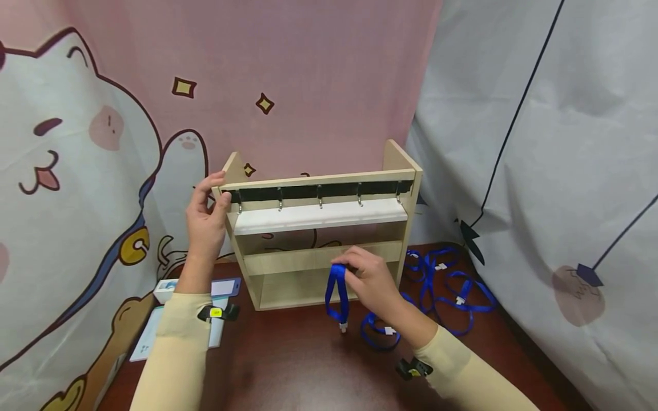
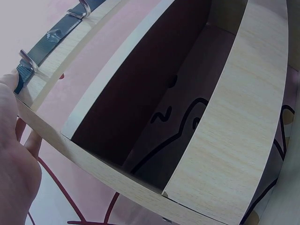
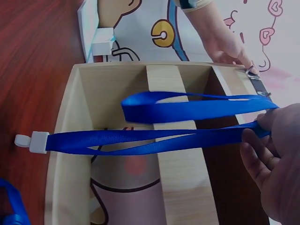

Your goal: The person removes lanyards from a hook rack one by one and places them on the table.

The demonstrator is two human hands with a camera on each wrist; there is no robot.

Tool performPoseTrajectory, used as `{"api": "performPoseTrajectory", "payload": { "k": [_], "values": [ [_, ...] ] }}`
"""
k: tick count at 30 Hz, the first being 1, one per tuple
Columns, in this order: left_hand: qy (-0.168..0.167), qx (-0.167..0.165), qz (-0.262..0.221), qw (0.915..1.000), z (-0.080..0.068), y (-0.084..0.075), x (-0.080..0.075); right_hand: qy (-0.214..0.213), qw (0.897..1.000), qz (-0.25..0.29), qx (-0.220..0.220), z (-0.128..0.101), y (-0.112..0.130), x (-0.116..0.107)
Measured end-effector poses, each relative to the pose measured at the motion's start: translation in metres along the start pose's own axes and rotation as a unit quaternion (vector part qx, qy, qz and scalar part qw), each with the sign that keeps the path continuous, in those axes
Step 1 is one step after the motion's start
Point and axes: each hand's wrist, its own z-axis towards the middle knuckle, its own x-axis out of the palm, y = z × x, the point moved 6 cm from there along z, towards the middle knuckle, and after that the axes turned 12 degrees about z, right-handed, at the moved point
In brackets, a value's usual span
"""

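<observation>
Right hand point(image 1: 372, 279) pinches the top of a blue woven lanyard loop point(image 1: 336, 294); the strap hangs straight down from the grip, long axis vertical, white plastic clip point(image 1: 342, 327) lowest, just above the dark red desk point(image 1: 288, 365). The row of metal hooks point(image 1: 320, 197) lies up and beyond this grip, on the black strip of the light wooden rack point(image 1: 398, 162). Left hand point(image 1: 205, 220) holds the rack's upper left corner, nearer the hooks.

Right wrist view shows the strap doubled. Head view alone shows spare blue lanyards point(image 1: 447, 285) right of the grip.
</observation>
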Motion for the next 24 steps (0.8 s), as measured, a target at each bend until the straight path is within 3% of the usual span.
{"api": "performPoseTrajectory", "payload": {
  "k": [15,24],
  "values": [
    [0.001,-0.001,0.001,1.0000,0.000,0.001,-0.001,0.016,0.999,0.013,0.042,-0.014,-0.014,0.027],
    [0.001,0.008,-0.002,1.0000,-0.001,0.000,-0.001,0.039,0.994,0.000,0.101,-0.028,-0.042,0.039]
  ]
}}
